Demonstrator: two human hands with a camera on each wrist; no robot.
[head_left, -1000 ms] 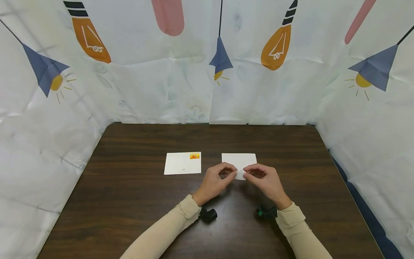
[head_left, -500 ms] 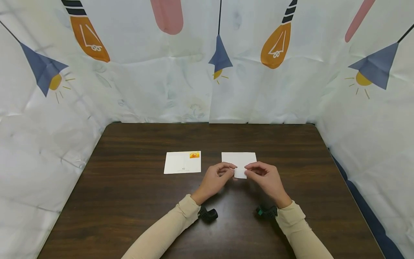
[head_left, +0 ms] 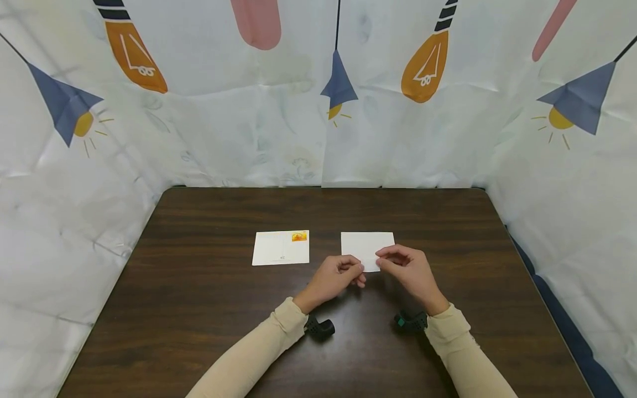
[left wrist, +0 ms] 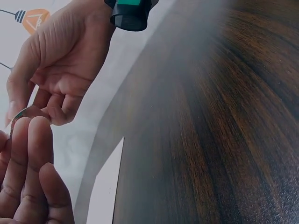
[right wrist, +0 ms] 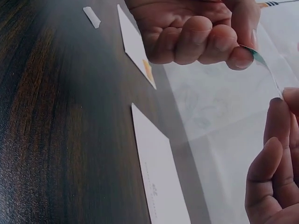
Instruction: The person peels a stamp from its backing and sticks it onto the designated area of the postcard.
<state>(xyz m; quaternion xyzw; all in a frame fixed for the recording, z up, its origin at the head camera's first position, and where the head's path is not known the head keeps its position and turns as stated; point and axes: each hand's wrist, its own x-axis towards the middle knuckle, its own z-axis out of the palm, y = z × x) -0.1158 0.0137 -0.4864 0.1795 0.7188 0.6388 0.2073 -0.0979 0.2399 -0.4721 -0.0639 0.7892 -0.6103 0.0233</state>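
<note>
Between my two hands, over the right-hand card, is a small thin slip that looks like a postage stamp, pale with a green print. My left hand pinches one end of it between thumb and fingers. At the other end, my right hand pinches it with thumb and index finger. The slip bows slightly between them in the right wrist view. To the left lies a white card bearing an orange-yellow stamp in its top right corner.
Both cards lie flat on a dark wood table. A small white paper strip rests on the table in the right wrist view. White curtains printed with lamps surround the table's back and sides.
My left hand has dropped slightly toward me, its lower fingers now showing beneath. The slip has turned, and less of it shows between my fingers. My right hand is almost still.
</note>
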